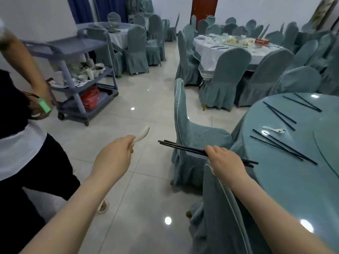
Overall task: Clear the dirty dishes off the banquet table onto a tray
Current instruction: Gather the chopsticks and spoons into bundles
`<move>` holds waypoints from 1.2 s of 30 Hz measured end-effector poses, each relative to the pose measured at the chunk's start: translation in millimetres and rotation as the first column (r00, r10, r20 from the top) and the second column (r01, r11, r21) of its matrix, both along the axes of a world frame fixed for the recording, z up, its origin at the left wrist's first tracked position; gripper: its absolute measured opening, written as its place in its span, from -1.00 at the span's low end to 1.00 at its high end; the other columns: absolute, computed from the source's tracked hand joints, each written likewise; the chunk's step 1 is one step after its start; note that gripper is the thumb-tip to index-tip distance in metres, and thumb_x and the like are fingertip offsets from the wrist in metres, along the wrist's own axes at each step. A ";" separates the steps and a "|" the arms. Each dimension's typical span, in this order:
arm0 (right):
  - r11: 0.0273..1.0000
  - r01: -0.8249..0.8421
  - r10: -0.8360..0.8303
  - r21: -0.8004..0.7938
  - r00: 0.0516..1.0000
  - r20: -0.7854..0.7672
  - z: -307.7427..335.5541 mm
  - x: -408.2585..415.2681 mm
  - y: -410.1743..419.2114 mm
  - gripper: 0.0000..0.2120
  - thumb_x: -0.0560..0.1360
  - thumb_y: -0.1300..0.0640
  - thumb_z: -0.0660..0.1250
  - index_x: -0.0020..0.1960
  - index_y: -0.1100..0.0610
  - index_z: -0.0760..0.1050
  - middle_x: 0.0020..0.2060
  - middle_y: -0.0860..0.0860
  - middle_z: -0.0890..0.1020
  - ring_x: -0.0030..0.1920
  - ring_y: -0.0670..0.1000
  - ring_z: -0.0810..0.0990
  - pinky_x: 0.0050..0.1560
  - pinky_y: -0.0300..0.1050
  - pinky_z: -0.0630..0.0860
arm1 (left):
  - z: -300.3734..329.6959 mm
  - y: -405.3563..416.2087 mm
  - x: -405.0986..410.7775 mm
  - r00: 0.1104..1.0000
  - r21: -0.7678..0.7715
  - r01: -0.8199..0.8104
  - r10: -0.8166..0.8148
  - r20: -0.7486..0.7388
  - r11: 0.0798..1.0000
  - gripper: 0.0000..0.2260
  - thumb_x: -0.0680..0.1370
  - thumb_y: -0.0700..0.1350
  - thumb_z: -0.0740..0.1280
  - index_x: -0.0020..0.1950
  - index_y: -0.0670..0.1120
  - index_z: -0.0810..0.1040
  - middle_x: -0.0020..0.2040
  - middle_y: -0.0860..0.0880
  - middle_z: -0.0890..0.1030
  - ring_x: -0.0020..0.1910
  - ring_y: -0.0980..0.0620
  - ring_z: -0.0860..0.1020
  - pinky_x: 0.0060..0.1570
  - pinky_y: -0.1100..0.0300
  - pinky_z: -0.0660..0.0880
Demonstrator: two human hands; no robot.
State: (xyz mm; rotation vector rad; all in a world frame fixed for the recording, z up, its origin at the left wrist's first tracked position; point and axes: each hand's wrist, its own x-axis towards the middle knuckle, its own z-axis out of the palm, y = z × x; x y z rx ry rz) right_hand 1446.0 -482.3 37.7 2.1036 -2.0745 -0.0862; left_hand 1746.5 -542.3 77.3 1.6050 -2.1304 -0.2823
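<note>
My left hand grips the handle of a white ceramic spoon out over the floor. My right hand holds a bundle of black chopsticks, their tips pointing left above a chair back. To my right is the teal round banquet table, where several more black chopsticks and another white spoon lie. A purple three-shelf cart stands at the far left, its middle shelf carrying dirty white bowls and cups.
A person in black and white stands at my left, close to the cart. Teal-covered chairs stand between me and the table. Another table with leftover dishes is farther back. A tiled floor lies between me and the cart.
</note>
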 end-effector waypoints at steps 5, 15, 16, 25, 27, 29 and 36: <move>0.985 0.171 -0.172 0.023 0.984 0.049 -1.6 -18.2 -34.7 -0.90 0.55 0.19 0.15 0.02 0.04 0.25 -0.19 -0.03 0.48 -0.38 0.08 0.37 -0.49 -0.09 0.11 | -3.2 -77.0 -25.5 0.990 0.019 0.134 -0.133 -0.040 0.991 -0.81 0.60 -0.14 0.17 0.07 0.01 0.56 -0.17 0.08 0.59 -0.21 0.02 0.51 -0.24 0.11 0.42; 0.740 0.663 -0.647 0.114 0.655 0.390 -4.4 -76.2 -77.1 -0.90 0.53 0.03 0.29 -0.11 0.03 0.41 -0.20 0.07 0.61 -0.12 0.15 0.58 -0.26 -0.09 0.37 | 3.5 -231.1 -111.6 0.855 -0.069 0.501 -0.506 -0.114 0.863 -0.82 0.60 -0.11 0.18 0.01 0.05 0.57 -0.23 0.07 0.57 -0.26 -0.01 0.50 -0.33 0.09 0.40; 0.709 0.697 -0.675 0.111 0.624 0.393 -6.3 -82.2 -77.2 -0.90 0.52 0.05 0.31 -0.13 0.02 0.41 -0.21 0.07 0.61 -0.12 0.15 0.58 -0.26 -0.09 0.36 | 3.9 -244.1 -124.0 0.840 -0.068 0.526 -0.530 -0.115 0.848 -0.83 0.60 -0.10 0.17 -0.02 0.04 0.55 -0.25 0.07 0.54 -0.27 -0.01 0.49 -0.34 0.11 0.35; 0.452 0.866 -0.868 0.212 0.373 0.327 -26.8 -141.9 -102.1 -0.89 0.50 0.07 0.30 -0.21 0.01 0.49 -0.36 -0.07 0.52 -0.35 -0.06 0.45 -0.45 -0.21 0.25 | -7.2 -322.9 -244.1 0.675 -0.017 0.733 -0.730 -0.106 0.680 -0.87 0.60 -0.03 0.12 -0.11 0.10 0.40 -0.34 0.14 0.44 -0.34 0.19 0.40 -0.41 0.26 0.22; 0.405 0.885 -0.884 0.228 0.316 0.345 -31.8 -164.7 -112.5 -0.82 0.50 0.06 0.31 -0.28 0.00 0.44 -0.40 -0.07 0.50 -0.38 -0.09 0.44 -0.48 -0.22 0.23 | -12.7 -342.9 -276.7 0.664 -0.017 0.744 -0.741 -0.101 0.668 -0.88 0.60 -0.03 0.13 -0.06 0.05 0.44 -0.35 0.13 0.45 -0.36 0.20 0.40 -0.42 0.27 0.20; 0.371 0.896 -0.893 0.245 0.272 0.358 -39.0 -182.3 -119.6 -0.79 0.51 0.04 0.29 -0.29 -0.02 0.41 -0.40 -0.06 0.51 -0.39 -0.09 0.47 -0.49 -0.21 0.25 | -19.5 -357.8 -305.5 0.652 0.010 0.757 -0.755 -0.074 0.653 -0.87 0.61 -0.04 0.14 -0.02 0.03 0.48 -0.37 0.13 0.45 -0.38 0.19 0.40 -0.44 0.25 0.19; 0.334 0.882 -0.918 0.334 0.225 0.326 -51.4 -233.1 -142.2 -0.82 0.60 0.03 0.17 -0.16 -0.02 0.45 -0.37 -0.07 0.52 -0.40 -0.05 0.48 -0.48 -0.18 0.26 | -30.3 -393.3 -389.9 0.585 0.082 0.811 -0.805 -0.102 0.579 -0.88 0.60 -0.05 0.16 -0.08 0.08 0.46 -0.38 0.11 0.46 -0.38 0.11 0.43 -0.45 0.20 0.21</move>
